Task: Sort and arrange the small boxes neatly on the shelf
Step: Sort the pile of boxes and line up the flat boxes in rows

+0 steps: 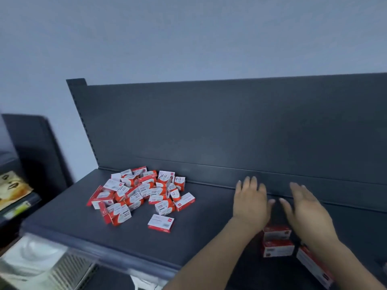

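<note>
A loose pile of several small red-and-white boxes point(142, 192) lies on the left part of the dark grey shelf point(199, 231). One box point(160, 223) lies flat, apart from the pile, nearer the front edge. Two boxes point(276, 241) stand in a row at the right, below my hands, with a longer box point(314, 266) beside them. My left hand point(250, 203) and my right hand point(306, 208) hover open, fingers spread, palms facing each other near the shelf's back panel. Neither hand holds anything.
The shelf's upright back panel point(230, 126) rises behind the hands, with a slotted post at its left. Another dark shelf unit point(35, 147) stands to the left, with printed packages point(12, 189) on it. Lower shelf items point(35, 260) show below the front edge.
</note>
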